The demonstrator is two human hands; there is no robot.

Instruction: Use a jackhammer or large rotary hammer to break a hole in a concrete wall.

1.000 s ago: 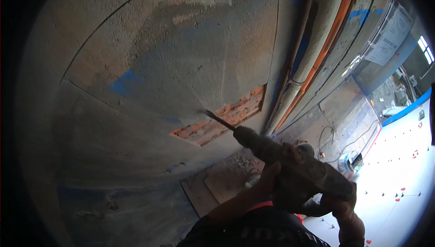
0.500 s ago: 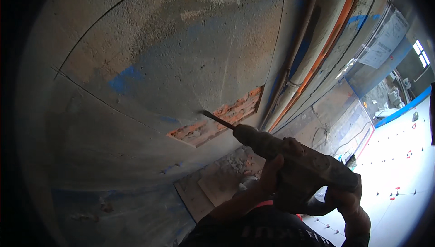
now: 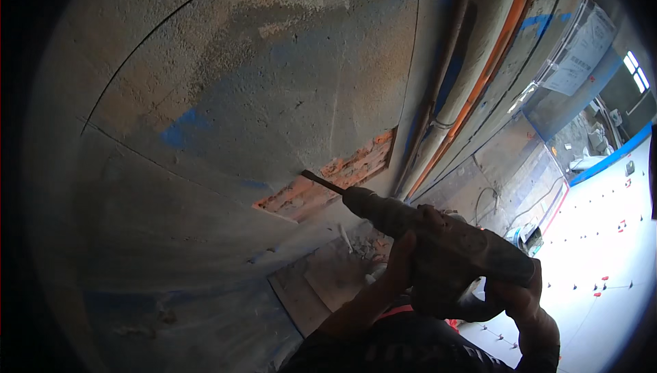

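Observation:
A dark rotary hammer (image 3: 455, 246) is held in both my hands, pointing up and left at the wall. My left hand (image 3: 402, 261) is closed around its front part, beneath the body. Its rear handle is wrapped by my right hand (image 3: 517, 296). The flat chisel bit (image 3: 321, 181) meets the grey plastered wall (image 3: 274, 113) at the upper edge of a chipped-out strip (image 3: 342, 178), where reddish brick shows. My fingers are in shadow, so the trigger is hidden.
Vertical pipes (image 3: 455, 92), one of them orange, run right of the strip. Rubble (image 3: 363, 246) lies below on boards (image 3: 301, 304). White tiled flooring (image 3: 595, 236) with small spacers spreads at the right, with a bucket (image 3: 525, 236) beside it. Black lines mark the wall.
The hammer and my hands have shifted slightly left in the picture, the bit staying at the strip's upper edge. A pale elongated piece now shows above the rubble below the strip.

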